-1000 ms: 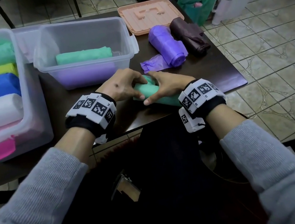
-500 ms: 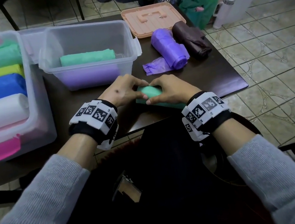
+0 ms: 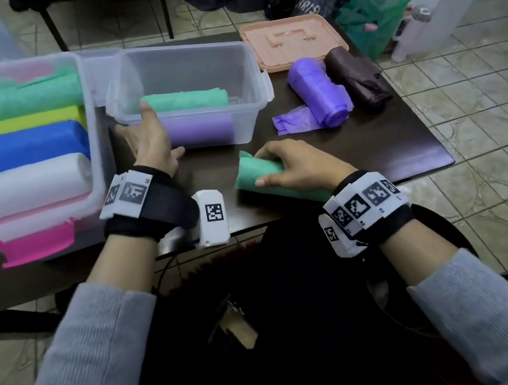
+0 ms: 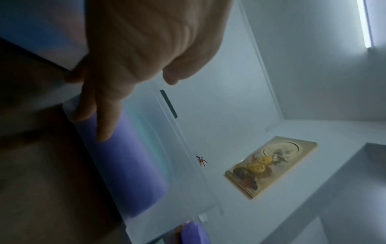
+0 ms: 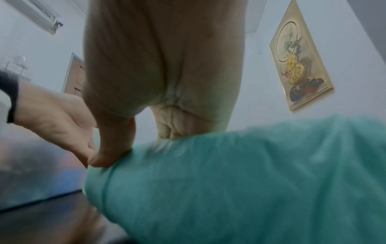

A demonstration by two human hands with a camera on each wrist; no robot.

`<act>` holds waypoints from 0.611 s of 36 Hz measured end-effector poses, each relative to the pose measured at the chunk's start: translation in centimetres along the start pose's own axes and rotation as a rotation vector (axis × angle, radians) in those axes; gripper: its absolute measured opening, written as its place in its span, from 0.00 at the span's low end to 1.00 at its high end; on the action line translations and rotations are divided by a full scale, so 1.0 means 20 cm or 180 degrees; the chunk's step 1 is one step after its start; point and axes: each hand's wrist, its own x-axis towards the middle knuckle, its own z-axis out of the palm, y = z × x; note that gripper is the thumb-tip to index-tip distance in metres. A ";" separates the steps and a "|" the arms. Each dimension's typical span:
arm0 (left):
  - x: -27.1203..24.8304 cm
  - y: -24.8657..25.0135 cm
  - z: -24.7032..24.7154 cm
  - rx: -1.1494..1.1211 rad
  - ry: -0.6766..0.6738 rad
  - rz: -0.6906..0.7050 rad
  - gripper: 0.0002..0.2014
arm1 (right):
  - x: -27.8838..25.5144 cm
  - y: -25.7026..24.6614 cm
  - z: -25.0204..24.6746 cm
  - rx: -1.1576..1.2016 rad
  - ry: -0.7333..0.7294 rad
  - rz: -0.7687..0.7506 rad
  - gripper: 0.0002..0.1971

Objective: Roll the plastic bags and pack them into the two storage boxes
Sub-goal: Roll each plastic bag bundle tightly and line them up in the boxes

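**Two hands part: the left goes to the small box, the right keeps the green roll**

Five rolls already lie side by side in the large storage box (image 3: 88, 126) at the far left: green, yellow, blue, white and pink. Just right of it, the left hand (image 3: 149, 143) has come off the roll it was helping to shape half a second ago and now lies against the near left corner of the small storage box (image 3: 248, 91), fingers straight and fairly close together, gripping nothing. That box holds a green roll and a purple one. Right of the left hand, near the front edge of the table (image 3: 406, 138), the right hand (image 3: 295, 164) alone curls over the freshly rolled green bag (image 3: 256, 175), thumb on its near side. I read this as rolling done and packing begun: one hand steadies the box, the other is set to lift the roll in. Further right a purple roll (image 3: 320, 92) with a loose tail and a dark brown roll (image 3: 358, 79) are not yet packed, and a peach lid (image 3: 293, 39) lies behind them.

The left wrist view adds what the head view hides: fingertips (image 4: 104, 132) pressed flat on the clear wall over the purple roll inside. The right wrist view shows the thumb (image 5: 110, 153) dug into the bag's end, though blurred.
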 end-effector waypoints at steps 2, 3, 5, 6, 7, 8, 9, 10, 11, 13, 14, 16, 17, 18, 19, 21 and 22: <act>0.00 0.00 -0.01 -0.0114 -0.0021 0.0086 0.30 | 0.00 -0.03 -0.02 0.0165 -0.0001 -0.0120 0.22; 0.00 0.00 -0.02 -0.0182 -0.0032 0.0138 0.28 | 0.00 -0.05 -0.04 0.0270 0.0004 -0.0184 0.22; 0.01 -0.02 -0.04 -0.0329 -0.0105 0.0209 0.25 | 0.00 -0.09 -0.07 0.0409 0.0046 -0.0317 0.21; 0.00 -0.03 -0.05 -0.0368 -0.0144 0.0217 0.24 | 0.00 -0.12 -0.10 0.0454 0.0083 -0.0390 0.21; 0.00 -0.04 -0.07 -0.0385 -0.0183 0.0215 0.24 | 0.01 -0.14 -0.12 0.0508 0.0125 -0.0462 0.21; 0.00 -0.05 -0.09 -0.0427 -0.0226 0.0202 0.24 | 0.01 -0.17 -0.14 0.0576 0.0181 -0.0535 0.21; -0.01 -0.06 -0.11 -0.0489 -0.0277 0.0176 0.24 | 0.02 -0.20 -0.16 0.0623 0.0251 -0.0607 0.21; -0.01 -0.07 -0.12 -0.0552 -0.0347 0.0130 0.24 | 0.03 -0.23 -0.18 0.0642 0.0337 -0.0685 0.21; -0.02 -0.07 -0.13 -0.0602 -0.0427 0.0071 0.23 | 0.04 -0.26 -0.20 0.0639 0.0428 -0.0764 0.21; -0.04 -0.09 -0.15 -0.0711 -0.0524 -0.0012 0.22 | 0.07 -0.32 -0.23 0.0609 0.0585 -0.0890 0.22; -0.06 -0.09 -0.16 -0.0780 -0.0545 -0.0017 0.22 | 0.10 -0.35 -0.23 0.0556 0.0647 -0.0917 0.22; -0.10 -0.10 -0.17 -0.0943 -0.0593 0.0022 0.22 | 0.15 -0.41 -0.23 0.0332 0.0777 -0.0913 0.22; -0.10 -0.10 -0.18 -0.1027 -0.0624 0.0043 0.22 | 0.18 -0.43 -0.22 0.0179 0.0819 -0.0897 0.23; -0.11 -0.11 -0.19 -0.1100 -0.0654 0.0051 0.23 | 0.22 -0.45 -0.21 0.0029 0.0823 -0.0874 0.23; -0.10 -0.12 -0.20 -0.1149 -0.0684 0.0049 0.23 | 0.25 -0.47 -0.20 -0.0125 0.0784 -0.0841 0.23; -0.10 -0.13 -0.21 -0.1225 -0.0773 0.0020 0.23 | 0.31 -0.49 -0.16 -0.0487 0.0633 -0.0759 0.24; -0.10 -0.13 -0.22 -0.1268 -0.0809 -0.0003 0.22 | 0.34 -0.50 -0.14 -0.0651 0.0552 -0.0724 0.24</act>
